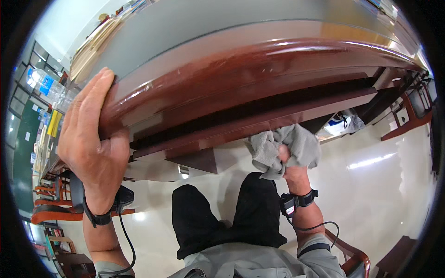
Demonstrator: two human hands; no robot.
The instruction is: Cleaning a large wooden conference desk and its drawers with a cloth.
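My left hand (94,139) rests over the rounded left edge of a glossy red-brown wooden desk (222,69), its fingers on the top and its thumb lower down at the edge. In my right hand (284,154) is a crumpled grey cloth (304,146), which covers most of the fingers. The cloth lies against the lower edge of the long drawer front or keyboard tray (250,121) under the desktop. A dark gap runs between that panel and the desktop.
Stacked papers (94,45) and a plastic water bottle (47,83) stand at the left. A bag with white and blue contents (342,123) sits under the desk at right. Wooden chairs (52,212) are at left; a chair arm (358,257) is behind my right arm.
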